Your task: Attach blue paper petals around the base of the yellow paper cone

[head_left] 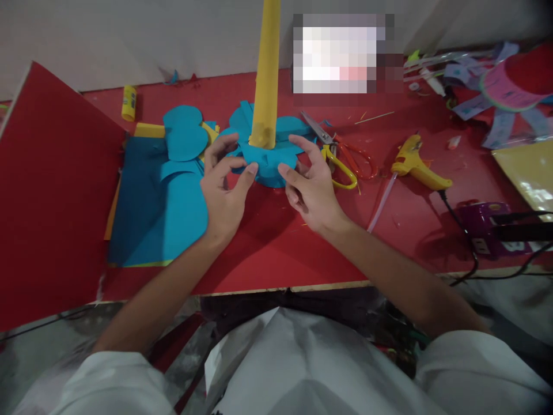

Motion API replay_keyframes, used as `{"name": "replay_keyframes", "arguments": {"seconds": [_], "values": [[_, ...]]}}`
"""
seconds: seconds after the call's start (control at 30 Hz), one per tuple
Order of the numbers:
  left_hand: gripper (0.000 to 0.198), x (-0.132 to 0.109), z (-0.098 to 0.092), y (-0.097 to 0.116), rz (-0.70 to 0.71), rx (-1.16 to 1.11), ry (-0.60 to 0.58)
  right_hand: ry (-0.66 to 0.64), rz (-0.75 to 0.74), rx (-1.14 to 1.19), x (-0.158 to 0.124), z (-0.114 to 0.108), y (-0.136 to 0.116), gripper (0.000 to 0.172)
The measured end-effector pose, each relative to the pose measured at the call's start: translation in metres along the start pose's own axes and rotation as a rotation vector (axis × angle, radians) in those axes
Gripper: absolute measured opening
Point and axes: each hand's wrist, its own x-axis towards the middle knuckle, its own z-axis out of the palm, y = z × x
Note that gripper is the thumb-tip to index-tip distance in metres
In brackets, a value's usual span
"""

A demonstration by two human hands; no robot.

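A blue paper flower lies on the red table, and a tall yellow paper strip stands upright from its middle. At the left of the front petal, my left hand has its thumb on the paper edge with the fingers curled around that side. My right hand grips the same petal from the right, thumb at its edge and index finger reaching over the flower. What the other fingertips touch underneath is hidden. Just right of the flower lie scissors with red and yellow handles.
Blue paper sheets and a blue cutout lie to the left, near a yellow glue stick. A yellow glue gun sits at right, its cord running near a purple box. A red board stands far left.
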Motion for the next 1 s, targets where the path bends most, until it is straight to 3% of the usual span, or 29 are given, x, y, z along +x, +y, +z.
{"name": "replay_keyframes", "arguments": {"seconds": [0.37,0.63,0.83,1.0], "values": [[0.017,-0.003,0.003,0.003,0.000,-0.044,-0.024,0.008,-0.069,-0.096,0.004,-0.003,0.008,0.058],[0.037,0.004,-0.003,-0.012,-0.026,-0.079,0.021,0.068,-0.152,-0.219,0.010,-0.017,0.005,0.050],[0.042,0.007,-0.005,-0.010,-0.080,-0.113,-0.039,0.200,-0.509,-0.507,0.016,-0.027,-0.005,0.050],[0.038,0.006,-0.006,-0.008,-0.075,-0.108,-0.065,0.036,-0.805,-0.783,0.011,-0.026,-0.012,0.027]]}}
